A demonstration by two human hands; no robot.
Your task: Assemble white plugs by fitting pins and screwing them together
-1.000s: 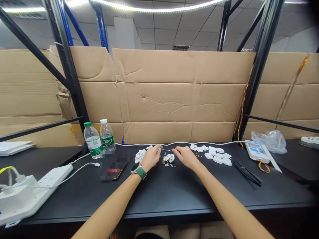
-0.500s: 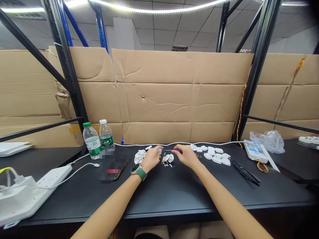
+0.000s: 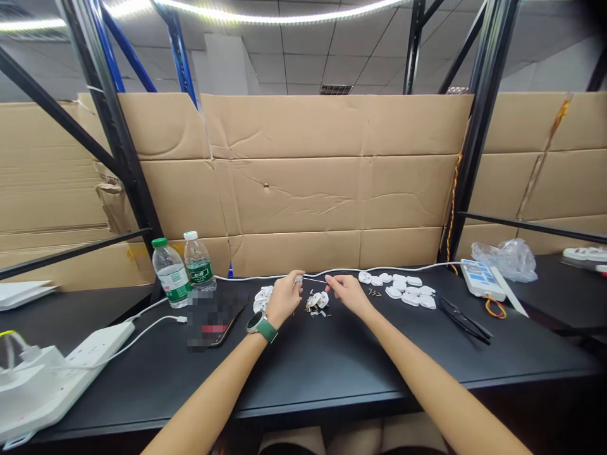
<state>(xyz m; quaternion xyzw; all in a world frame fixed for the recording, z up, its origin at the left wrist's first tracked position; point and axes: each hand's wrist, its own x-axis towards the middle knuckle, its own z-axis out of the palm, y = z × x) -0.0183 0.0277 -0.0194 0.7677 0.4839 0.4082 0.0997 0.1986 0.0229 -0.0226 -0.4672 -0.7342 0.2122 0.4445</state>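
My left hand [image 3: 283,299], with a green-strapped watch on the wrist, is closed around a small white plastic part [image 3: 298,279]. In my right hand [image 3: 349,294] the fingers are pinched on a screwdriver [image 3: 315,280]; its thin shaft points left to the white part, and its handle is mostly hidden by the fingers. Just below the shaft, a small pile of white plastic pieces and metal bits [image 3: 317,301] lies on the black table. Partly behind my left hand is a group of white plug-like parts [image 3: 262,299].
Several white covers [image 3: 410,291] lie to the right, with small brass-coloured pieces [image 3: 374,292] beside them. Black tweezers [image 3: 465,321], a white-and-blue device [image 3: 482,280] and a plastic bag [image 3: 507,259] are farther right. Leftward are two bottles [image 3: 173,278], a phone [image 3: 227,319] and a power strip [image 3: 71,379].
The whole view has shifted slightly. The screwdriver's shaft now slopes down a little toward my right hand, and its dark reddish handle shows less. Both hands keep their hold.
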